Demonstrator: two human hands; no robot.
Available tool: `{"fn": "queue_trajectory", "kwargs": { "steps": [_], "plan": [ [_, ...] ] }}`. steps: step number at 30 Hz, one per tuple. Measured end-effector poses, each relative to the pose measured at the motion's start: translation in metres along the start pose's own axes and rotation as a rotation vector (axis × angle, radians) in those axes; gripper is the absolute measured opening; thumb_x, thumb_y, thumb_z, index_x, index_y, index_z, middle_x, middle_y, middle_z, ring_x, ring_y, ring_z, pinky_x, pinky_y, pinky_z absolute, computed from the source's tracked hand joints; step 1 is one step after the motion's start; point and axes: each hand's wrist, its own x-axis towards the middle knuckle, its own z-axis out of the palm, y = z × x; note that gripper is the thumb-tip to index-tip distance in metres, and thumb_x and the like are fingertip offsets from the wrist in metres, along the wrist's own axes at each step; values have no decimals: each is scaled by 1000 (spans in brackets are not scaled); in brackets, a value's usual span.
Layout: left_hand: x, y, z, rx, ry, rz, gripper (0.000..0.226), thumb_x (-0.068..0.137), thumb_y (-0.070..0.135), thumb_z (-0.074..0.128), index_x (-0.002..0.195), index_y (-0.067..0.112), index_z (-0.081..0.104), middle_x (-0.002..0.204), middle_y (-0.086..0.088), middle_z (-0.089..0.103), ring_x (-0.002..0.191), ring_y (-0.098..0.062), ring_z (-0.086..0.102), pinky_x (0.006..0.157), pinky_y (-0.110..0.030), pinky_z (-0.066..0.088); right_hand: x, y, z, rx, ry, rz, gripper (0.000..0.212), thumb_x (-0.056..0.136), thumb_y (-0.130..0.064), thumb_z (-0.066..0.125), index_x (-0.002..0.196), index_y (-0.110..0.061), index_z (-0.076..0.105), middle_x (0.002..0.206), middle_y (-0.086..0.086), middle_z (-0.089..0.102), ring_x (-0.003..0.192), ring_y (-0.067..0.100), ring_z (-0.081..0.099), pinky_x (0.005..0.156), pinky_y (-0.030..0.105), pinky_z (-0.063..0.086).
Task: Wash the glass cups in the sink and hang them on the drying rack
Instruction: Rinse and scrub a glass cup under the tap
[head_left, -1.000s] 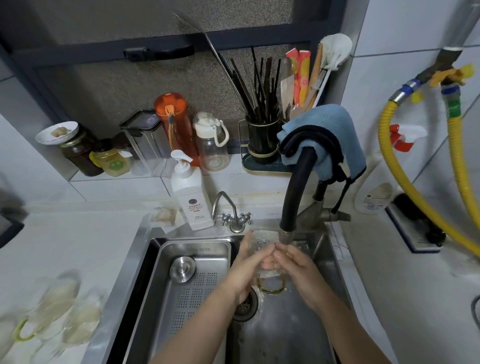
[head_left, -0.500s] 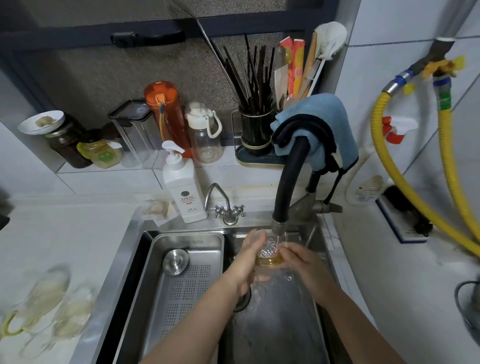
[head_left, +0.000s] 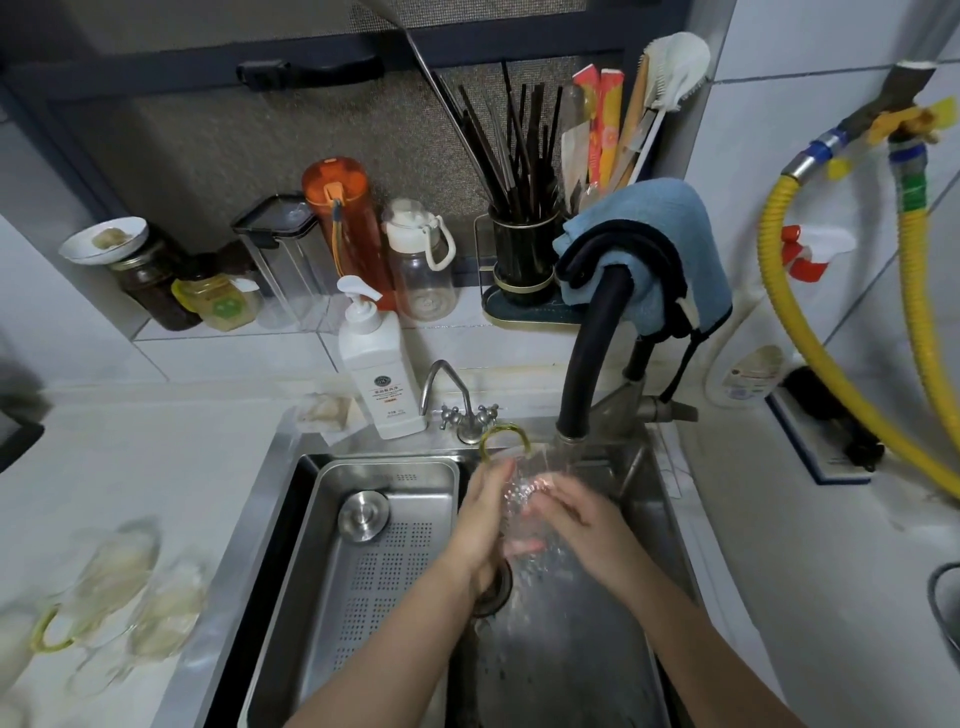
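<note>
Blurred glass cups (head_left: 111, 587) lie at the worktop's (head_left: 156, 457) near left edge, partly cut off. Over the sink (head_left: 660, 519) basin, with open room nearer, the left hand (head_left: 485, 514) and right hand (head_left: 582, 514) grasp a glass cup (head_left: 519, 483) under the black faucet (head_left: 587, 364), its outline lost in water. The soap bottle's (head_left: 379, 374) label is unreadable.

Both forearms are extended toward 12 o'clock, converging. The left hand (head_left: 485, 514) is held edge-up with fingers curled inward. The right hand (head_left: 582, 519) is cupped palm-down opposite, at its 3 o'clock.
</note>
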Motion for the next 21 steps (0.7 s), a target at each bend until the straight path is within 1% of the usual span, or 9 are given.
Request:
{"fn": "queue_trajectory", "kwargs": {
  "steps": [3, 6, 8, 9, 12, 15, 17, 19, 21],
  "plan": [
    [0, 1, -9, -39, -21, -57, 66, 80, 67, 58, 130, 23, 55, 128, -14, 62, 105, -32, 68, 75, -46, 59, -4, 12, 0, -86, 111, -51, 29, 86, -36, 65, 113, -39, 55, 119, -19, 53, 102, -17, 48, 93, 22, 42],
    [-6, 1, -11, -49, -53, -119, 59, 90, 63, 45, 127, 19, 58, 116, -10, 71, 104, -28, 69, 89, -47, 56, -6, 15, 2, 173, 79, 62, 63, 76, -41, 76, 128, -40, 41, 129, -27, 42, 107, -13, 49, 90, 19, 45],
    [-8, -2, -14, -22, -82, -166, 55, 93, 61, 37, 123, 22, 60, 113, -5, 73, 107, -22, 67, 99, -45, 50, -5, 18, 3, 306, 13, 102, 95, 63, -57, 79, 143, -40, 31, 143, -21, 42, 123, -1, 48, 103, 34, 45],
    [-10, -2, -15, 0, -82, -175, 52, 94, 61, 36, 121, 25, 61, 111, -1, 73, 107, -18, 66, 98, -43, 50, -6, 16, 2, 317, 0, 109, 101, 61, -58, 80, 145, -40, 27, 147, -19, 39, 128, 1, 44, 108, 39, 40],
    [-12, -2, -13, 74, -55, -131, 47, 90, 58, 47, 122, 26, 60, 107, 3, 74, 100, -14, 68, 89, -36, 53, -8, 12, -1, 233, 49, 95, 86, 72, -38, 80, 141, -39, 28, 139, -24, 37, 129, 2, 38, 104, 31, 35],
    [-8, -11, -6, 89, 3, -97, 77, 67, 62, 70, 130, 22, 53, 111, 0, 71, 90, -17, 71, 74, -33, 57, -17, 22, 0, 185, 153, 115, 77, 73, -34, 81, 133, -37, 34, 129, -27, 44, 127, 3, 42, 101, 28, 35],
    [-11, -17, -3, 58, -6, -118, 94, 56, 67, 79, 133, 21, 52, 114, -2, 71, 98, -24, 70, 83, -42, 59, -26, 28, 5, 160, 184, 118, 78, 67, -42, 82, 132, -40, 39, 129, -26, 49, 125, 4, 48, 104, 33, 40],
    [-16, -20, -5, 10, -17, -118, 86, 66, 60, 76, 136, 18, 50, 108, -4, 73, 97, -26, 69, 92, -49, 55, -32, 25, 11, 140, 193, 78, 72, 66, -41, 83, 124, -49, 42, 121, -32, 55, 115, -6, 54, 97, 24, 44],
    [-16, -19, -5, -68, -8, -94, 73, 85, 45, 65, 147, 23, 33, 107, 1, 70, 97, -30, 68, 96, -56, 50, -30, 19, 11, 121, 193, 48, 76, 68, -39, 82, 131, -46, 40, 127, -34, 49, 116, -12, 48, 99, 21, 39]
  ]
}}
